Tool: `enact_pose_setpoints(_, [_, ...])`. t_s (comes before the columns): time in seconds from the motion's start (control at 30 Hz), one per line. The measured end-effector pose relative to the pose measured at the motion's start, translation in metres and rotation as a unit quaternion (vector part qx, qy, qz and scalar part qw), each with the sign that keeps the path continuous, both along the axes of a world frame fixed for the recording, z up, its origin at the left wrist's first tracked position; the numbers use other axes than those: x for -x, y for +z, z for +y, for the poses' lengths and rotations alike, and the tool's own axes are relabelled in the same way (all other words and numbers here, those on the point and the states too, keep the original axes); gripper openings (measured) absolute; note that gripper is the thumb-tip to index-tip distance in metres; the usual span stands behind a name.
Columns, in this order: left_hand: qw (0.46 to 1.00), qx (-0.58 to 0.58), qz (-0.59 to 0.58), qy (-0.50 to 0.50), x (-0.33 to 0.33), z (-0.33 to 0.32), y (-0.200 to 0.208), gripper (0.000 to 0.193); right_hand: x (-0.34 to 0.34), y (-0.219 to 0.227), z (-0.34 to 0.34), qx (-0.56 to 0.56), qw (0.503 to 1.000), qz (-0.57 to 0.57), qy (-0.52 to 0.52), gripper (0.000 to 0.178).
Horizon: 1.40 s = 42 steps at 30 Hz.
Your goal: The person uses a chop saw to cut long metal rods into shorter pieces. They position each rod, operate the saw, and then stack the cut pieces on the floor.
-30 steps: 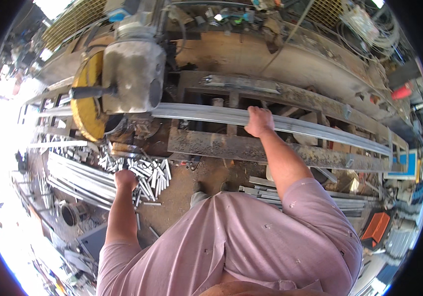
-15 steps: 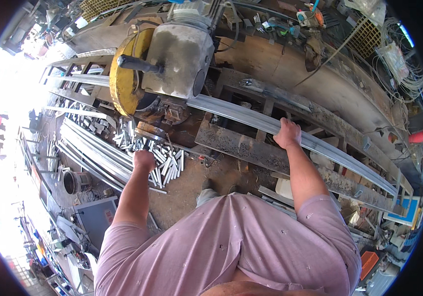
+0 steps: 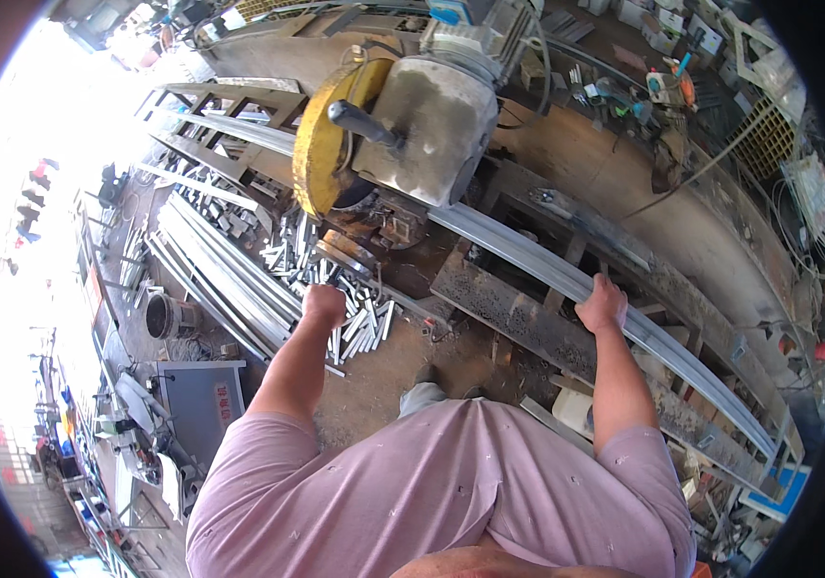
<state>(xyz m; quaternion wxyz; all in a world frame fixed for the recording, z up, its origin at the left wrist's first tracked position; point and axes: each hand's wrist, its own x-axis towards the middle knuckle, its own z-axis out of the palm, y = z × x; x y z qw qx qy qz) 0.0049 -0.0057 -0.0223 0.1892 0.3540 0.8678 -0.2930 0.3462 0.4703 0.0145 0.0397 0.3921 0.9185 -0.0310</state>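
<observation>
A cut-off saw (image 3: pixel 422 130) with a grey motor, a yellow blade guard (image 3: pixel 321 144) and a dark handle (image 3: pixel 362 123) stands above the bench. A bundle of long silvery metal bars (image 3: pixel 518 246) runs under it and far out to the right. My right hand (image 3: pixel 605 303) is closed around these bars, well right of the saw. My left hand (image 3: pixel 324 304) is a closed fist in front of the clamp (image 3: pixel 347 250) below the blade guard. A dark bit shows at its far side, but what it grips is hidden by the fingers.
Short cut metal pieces (image 3: pixel 366 326) lie heaped on the floor beside my left hand, next to long bars (image 3: pixel 224 265). A bucket (image 3: pixel 171 316) and a grey panel (image 3: pixel 202 400) are at the left. The steel bench frame (image 3: pixel 513 313) crosses in front of me.
The whole view has shifted, so the saw and bench appear farther right and slightly turned. Both hands stay closed at about the same places by the clamp and on the bars.
</observation>
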Motion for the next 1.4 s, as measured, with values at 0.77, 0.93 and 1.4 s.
enact_pose_setpoints(0.77, [1.0, 0.013, -0.024, 0.009, -0.007, 0.008, 0.017, 0.022, -0.003, -0.003, 0.003, -0.017, 0.999, 0.031, 0.013, 0.045])
enact_pose_setpoints(0.93, [1.0, 0.009, -0.015, 0.006, -0.002, 0.006, 0.013, 0.026, -0.001, -0.002, 0.002, -0.012, 0.999, 0.032, 0.009, 0.045])
enact_pose_setpoints(1.4, [1.0, 0.02, -0.018, 0.016, -0.005, 0.009, 0.018, 0.023, 0.0, -0.002, 0.003, -0.009, 0.999, 0.034, 0.008, 0.046])
